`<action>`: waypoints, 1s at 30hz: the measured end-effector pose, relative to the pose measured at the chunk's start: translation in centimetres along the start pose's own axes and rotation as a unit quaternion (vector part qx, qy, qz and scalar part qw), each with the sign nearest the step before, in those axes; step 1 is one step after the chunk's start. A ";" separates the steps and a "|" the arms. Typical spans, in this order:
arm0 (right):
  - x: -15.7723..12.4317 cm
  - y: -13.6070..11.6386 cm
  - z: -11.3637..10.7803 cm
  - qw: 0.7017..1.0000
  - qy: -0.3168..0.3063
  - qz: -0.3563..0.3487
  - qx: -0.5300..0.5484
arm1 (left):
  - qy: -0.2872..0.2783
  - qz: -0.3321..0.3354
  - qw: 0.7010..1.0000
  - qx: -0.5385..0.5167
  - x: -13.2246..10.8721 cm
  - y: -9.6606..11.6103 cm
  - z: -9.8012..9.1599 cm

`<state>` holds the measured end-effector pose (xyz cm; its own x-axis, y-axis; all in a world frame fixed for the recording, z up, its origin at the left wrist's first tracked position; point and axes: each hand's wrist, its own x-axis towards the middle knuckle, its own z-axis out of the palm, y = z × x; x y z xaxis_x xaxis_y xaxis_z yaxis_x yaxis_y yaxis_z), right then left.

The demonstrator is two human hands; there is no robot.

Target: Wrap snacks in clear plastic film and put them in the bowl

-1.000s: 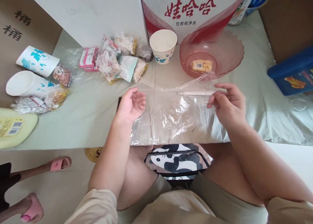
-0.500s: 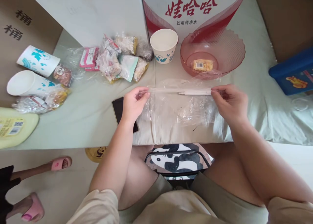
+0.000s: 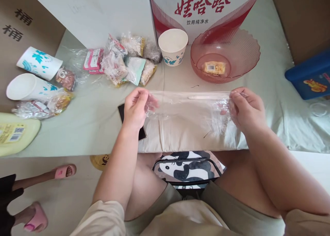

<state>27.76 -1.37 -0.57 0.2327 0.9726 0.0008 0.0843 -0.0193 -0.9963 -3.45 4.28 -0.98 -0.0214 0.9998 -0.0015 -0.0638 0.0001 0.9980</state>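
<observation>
I hold a clear plastic zip bag [image 3: 189, 109] stretched flat between both hands, just above the cloth-covered table [image 3: 85, 126]. My left hand [image 3: 135, 107] pinches the bag's left end, fingers closed on the crumpled plastic. My right hand [image 3: 247, 109] grips the bag's right end the same way. The bag's white zip strip [image 3: 203, 97] runs along its top edge. A black phone [image 3: 122, 113] lies partly under my left wrist. Behind the bag stands a pink ribbed bowl [image 3: 239, 50] with one wrapped snack [image 3: 215, 67] inside.
A paper cup [image 3: 172, 45] stands left of the bowl. Several wrapped snacks [image 3: 123, 62] lie at the back left, with two tipped paper cups [image 3: 31, 74] farther left. A red-and-white carton [image 3: 203, 9] backs the table. A blue box [image 3: 311, 76] sits right. Another person's feet in pink slippers [image 3: 63, 170] are on the floor at left.
My left hand went from open beside the bag to pinching its left end. Both hands then pulled the bag taut and slightly toward me, flattening it.
</observation>
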 end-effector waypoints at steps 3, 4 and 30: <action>0.3 0.0 0.3 0.991 -0.037 0.099 0.083 | 0.011 -0.137 0.990 0.010 0.2 0.4 0.3; 0.3 0.0 0.3 0.988 -0.052 0.115 0.086 | 0.016 -0.169 0.985 0.009 0.3 0.5 0.2; -0.6 0.7 3.1 0.876 -0.351 0.260 0.203 | -0.219 -0.275 0.935 -0.041 -0.7 1.6 0.8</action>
<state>24.66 -1.20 -1.59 -0.5284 0.7626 -0.3732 -0.2413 -0.5563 -0.7952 -2.78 3.60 0.66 0.4475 0.7616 -0.4687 -0.0209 0.5329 0.8459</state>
